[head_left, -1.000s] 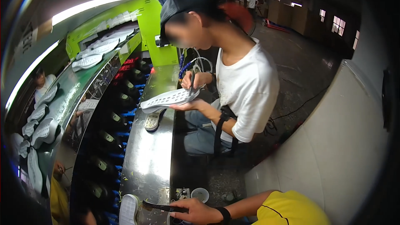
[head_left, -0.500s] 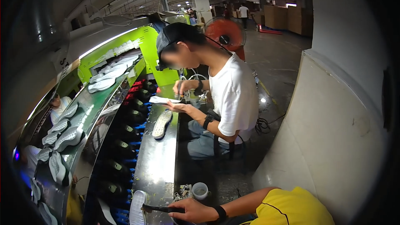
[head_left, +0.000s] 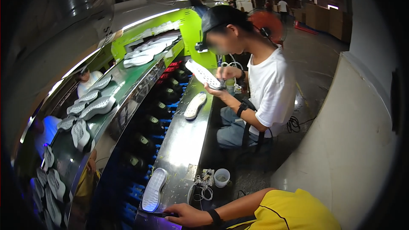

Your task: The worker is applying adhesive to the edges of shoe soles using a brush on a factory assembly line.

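Observation:
From the lower right, in a yellow sleeve with a black wristband, my right hand [head_left: 191, 215] reaches to the metal bench. Its fingers are closed on a thin black-handled brush [head_left: 154, 214], which points left; its tip is hard to make out. Just beyond the brush, a white shoe sole [head_left: 155, 189] lies on the bench, bluish at its near end. My left hand is out of view.
A co-worker in a white shirt holds up a perforated white sole [head_left: 204, 74]. Another sole [head_left: 195, 106] lies on the bench [head_left: 181, 145]. Several soles ride the green conveyor [head_left: 123, 83] at left. A white cup [head_left: 221, 178] and cables [head_left: 205, 193] are beside the bench.
The view has swung left and down, so the scene sits farther right. My right hand with the brush is now at the sole's near end. The co-worker has raised and tilted the held sole.

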{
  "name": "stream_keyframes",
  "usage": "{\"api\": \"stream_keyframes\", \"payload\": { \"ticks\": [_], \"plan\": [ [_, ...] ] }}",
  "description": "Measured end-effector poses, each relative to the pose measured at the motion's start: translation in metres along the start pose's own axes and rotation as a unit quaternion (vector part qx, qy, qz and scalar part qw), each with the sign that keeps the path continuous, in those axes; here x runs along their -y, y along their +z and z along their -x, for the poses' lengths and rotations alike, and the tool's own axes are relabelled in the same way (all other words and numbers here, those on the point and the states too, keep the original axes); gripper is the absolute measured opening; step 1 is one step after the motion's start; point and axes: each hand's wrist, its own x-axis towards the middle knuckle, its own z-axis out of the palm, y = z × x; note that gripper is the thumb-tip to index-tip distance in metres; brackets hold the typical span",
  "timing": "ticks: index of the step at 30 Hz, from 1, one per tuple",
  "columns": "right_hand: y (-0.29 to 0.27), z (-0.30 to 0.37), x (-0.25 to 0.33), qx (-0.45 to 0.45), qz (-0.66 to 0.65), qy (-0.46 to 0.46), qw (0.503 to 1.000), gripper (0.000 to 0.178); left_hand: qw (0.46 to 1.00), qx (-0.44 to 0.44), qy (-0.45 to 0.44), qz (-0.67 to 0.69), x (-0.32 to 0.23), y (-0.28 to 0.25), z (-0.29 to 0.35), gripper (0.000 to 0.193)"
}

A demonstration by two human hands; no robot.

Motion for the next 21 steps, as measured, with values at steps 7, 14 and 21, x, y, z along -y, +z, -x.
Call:
{"api": "stream_keyframes", "payload": {
  "ticks": [7,14,21],
  "plan": [
    [0.033,-0.011,-0.012,0.087,-0.038,0.070,0.993,0.034,0.991,-0.024,0.135,-0.001,-0.019,0.027,0.015,0.067],
    [0.010,-0.001,0.015,0.074,-0.079,0.046,0.993,0.032,0.947,0.199,0.079,-0.238,-0.011,0.094,-0.053,0.139],
    [-0.011,0.011,0.000,0.051,-0.071,0.051,0.995,0.032,0.911,0.266,-0.028,-0.313,0.004,0.075,-0.094,0.143]
  ]
}}
